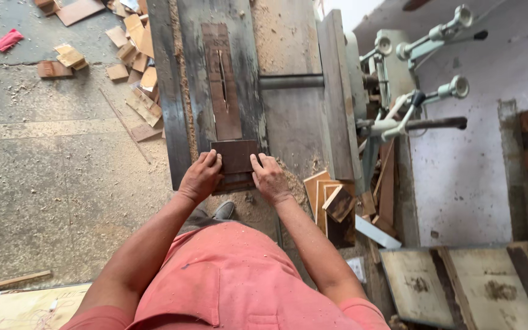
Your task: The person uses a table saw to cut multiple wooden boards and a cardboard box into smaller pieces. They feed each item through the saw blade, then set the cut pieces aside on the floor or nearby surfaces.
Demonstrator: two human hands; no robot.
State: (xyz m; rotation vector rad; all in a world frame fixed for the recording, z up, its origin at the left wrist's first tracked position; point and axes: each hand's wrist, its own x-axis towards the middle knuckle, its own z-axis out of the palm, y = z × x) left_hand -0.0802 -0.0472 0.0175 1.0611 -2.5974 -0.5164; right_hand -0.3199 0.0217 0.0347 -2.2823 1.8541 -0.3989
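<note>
A small dark brown wooden board [236, 156] lies flat on the near end of a grey saw table [288, 116]. My left hand [200, 176] grips its left edge and my right hand [270, 177] grips its right edge. Ahead of the board a slot with a saw blade [222, 70] runs through a brown insert plate [221, 91]. A tall fence [336, 91] stands along the table's right side. Sawdust covers the table around my right hand.
Wood offcuts [135, 67] lie scattered on the concrete floor at the left. Stacked boards [334, 208] lean by the table's right corner. Grey machine levers [423, 79] jut out at the right. A worn plywood surface [472, 287] sits at the lower right.
</note>
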